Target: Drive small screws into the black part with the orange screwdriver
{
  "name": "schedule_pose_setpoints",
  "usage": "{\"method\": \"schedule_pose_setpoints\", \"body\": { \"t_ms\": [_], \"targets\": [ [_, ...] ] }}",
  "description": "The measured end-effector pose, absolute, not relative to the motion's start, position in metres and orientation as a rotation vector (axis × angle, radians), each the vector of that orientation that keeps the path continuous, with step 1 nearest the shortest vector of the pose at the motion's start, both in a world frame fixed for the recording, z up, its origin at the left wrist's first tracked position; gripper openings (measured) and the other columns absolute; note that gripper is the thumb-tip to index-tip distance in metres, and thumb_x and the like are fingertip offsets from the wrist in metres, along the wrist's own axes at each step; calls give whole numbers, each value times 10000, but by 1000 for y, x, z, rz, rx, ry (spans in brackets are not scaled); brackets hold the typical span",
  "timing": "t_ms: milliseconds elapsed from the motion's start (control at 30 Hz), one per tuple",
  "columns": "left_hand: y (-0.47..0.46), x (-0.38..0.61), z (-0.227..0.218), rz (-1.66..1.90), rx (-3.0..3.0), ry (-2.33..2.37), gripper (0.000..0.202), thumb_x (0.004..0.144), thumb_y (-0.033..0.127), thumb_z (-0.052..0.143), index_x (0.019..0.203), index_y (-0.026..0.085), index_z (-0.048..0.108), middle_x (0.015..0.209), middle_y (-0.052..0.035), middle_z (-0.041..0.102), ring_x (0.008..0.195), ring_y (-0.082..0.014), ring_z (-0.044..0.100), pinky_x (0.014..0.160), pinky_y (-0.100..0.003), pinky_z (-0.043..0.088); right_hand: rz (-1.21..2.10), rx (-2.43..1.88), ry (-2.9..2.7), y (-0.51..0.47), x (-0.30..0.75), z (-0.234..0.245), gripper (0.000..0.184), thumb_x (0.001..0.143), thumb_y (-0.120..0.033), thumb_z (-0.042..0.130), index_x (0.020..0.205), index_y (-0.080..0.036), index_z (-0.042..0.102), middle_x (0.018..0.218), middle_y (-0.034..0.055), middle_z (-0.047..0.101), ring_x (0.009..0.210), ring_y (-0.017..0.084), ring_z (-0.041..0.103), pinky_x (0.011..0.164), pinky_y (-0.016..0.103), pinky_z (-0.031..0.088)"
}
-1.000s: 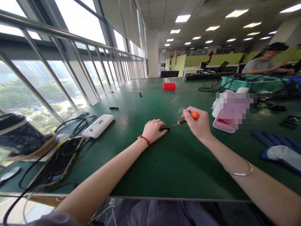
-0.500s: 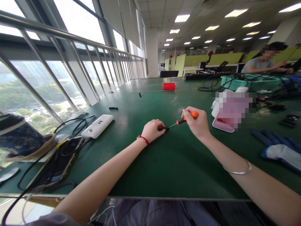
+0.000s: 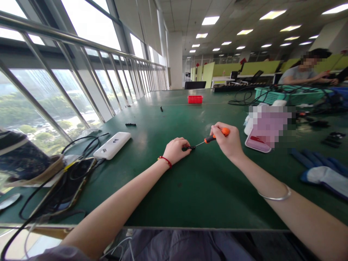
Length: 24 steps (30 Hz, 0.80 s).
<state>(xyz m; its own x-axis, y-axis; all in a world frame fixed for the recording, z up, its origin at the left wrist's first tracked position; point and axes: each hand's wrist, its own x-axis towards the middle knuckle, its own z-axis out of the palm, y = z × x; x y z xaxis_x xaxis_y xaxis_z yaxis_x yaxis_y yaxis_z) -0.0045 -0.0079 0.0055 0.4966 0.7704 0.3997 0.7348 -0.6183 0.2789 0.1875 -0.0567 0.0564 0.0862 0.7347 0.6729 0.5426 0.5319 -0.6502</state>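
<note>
Near the middle of the green table (image 3: 168,192), my left hand (image 3: 177,149) pinches a small black part (image 3: 191,147) against the tabletop. The part is too small and too covered by the fingers for me to tell its kind. My right hand (image 3: 228,140) is closed around the orange and black handle of a screwdriver (image 3: 210,139). Its thin metal shaft slants down to the left, and the tip meets the black part just beside my left fingertips. Whether the tip sits in a screw I cannot tell.
On the left lie a white power bank (image 3: 112,145), a phone (image 3: 69,185) and black cables. Small black pieces (image 3: 131,124) and a red basket (image 3: 195,99) stand farther off. To the right are a pink-screened device (image 3: 268,130), gloves (image 3: 324,177), a green basket (image 3: 293,95) and a seated person (image 3: 306,70).
Both hands, the screwdriver and the black part hold almost the same position. Only a very slight shift of the whole view shows.
</note>
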Motion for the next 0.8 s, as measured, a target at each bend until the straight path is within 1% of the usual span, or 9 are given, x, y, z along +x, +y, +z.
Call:
{"method": "schedule_pose_setpoints", "body": {
  "t_ms": [133,233,333,400,500,567,667,733,800],
  "targets": [
    [-8,-5,7,758,2684,1308,133,773,298,582,823,203,660,871,-17,649,811,-165,591,695,-264,458,219,-1112,-1593,-56,189,58,240,801,-334,490,608,-198,529,565,-13,505,549,129,465,573,272,360],
    [-9,-4,8,765,2694,1297,136,776,296,575,834,206,659,864,-13,650,808,-163,594,710,-267,457,204,-1081,-1567,-55,190,57,98,744,-283,546,804,-205,548,629,-23,533,562,132,485,575,264,381],
    [-9,-4,8,761,2684,1305,133,773,294,573,830,206,655,841,-7,653,804,-162,597,714,-266,457,194,-1091,-1565,-55,190,55,254,713,-257,562,959,-215,512,642,-38,531,566,136,499,581,262,392],
    [-9,-4,8,760,2684,1306,133,771,293,571,828,205,653,834,-4,654,801,-160,598,713,-264,456,169,-1146,-1562,-55,189,55,239,734,-315,565,947,-219,515,609,-46,519,545,136,489,583,266,388],
    [-8,-4,7,771,2691,1294,134,773,286,565,830,205,654,826,-1,654,799,-156,598,718,-262,456,162,-1196,-1566,-58,186,57,218,787,-427,526,770,-211,542,565,-34,511,532,133,480,585,270,377],
    [-8,-4,7,772,2694,1287,135,774,289,563,833,207,653,824,0,654,797,-154,597,716,-260,455,178,-1163,-1592,-59,185,59,230,798,-407,510,693,-204,541,588,-19,531,543,129,485,587,267,377],
    [-8,-4,7,764,2689,1293,141,779,297,559,840,212,653,818,3,658,790,-154,598,720,-265,454,189,-1106,-1613,-61,185,58,104,740,-286,550,810,-210,553,615,-30,535,541,126,481,578,260,382],
    [-9,-4,7,764,2682,1304,143,781,299,555,843,213,651,811,5,660,785,-155,600,723,-268,452,198,-1107,-1611,-60,185,57,226,706,-245,560,928,-215,532,610,-44,521,536,129,482,575,259,387],
    [-9,-4,7,767,2677,1302,142,781,297,554,843,212,649,807,6,660,780,-154,600,719,-267,451,208,-1142,-1595,-59,186,56,278,716,-283,568,980,-219,512,592,-52,505,530,134,482,575,264,388]
  ]
}}
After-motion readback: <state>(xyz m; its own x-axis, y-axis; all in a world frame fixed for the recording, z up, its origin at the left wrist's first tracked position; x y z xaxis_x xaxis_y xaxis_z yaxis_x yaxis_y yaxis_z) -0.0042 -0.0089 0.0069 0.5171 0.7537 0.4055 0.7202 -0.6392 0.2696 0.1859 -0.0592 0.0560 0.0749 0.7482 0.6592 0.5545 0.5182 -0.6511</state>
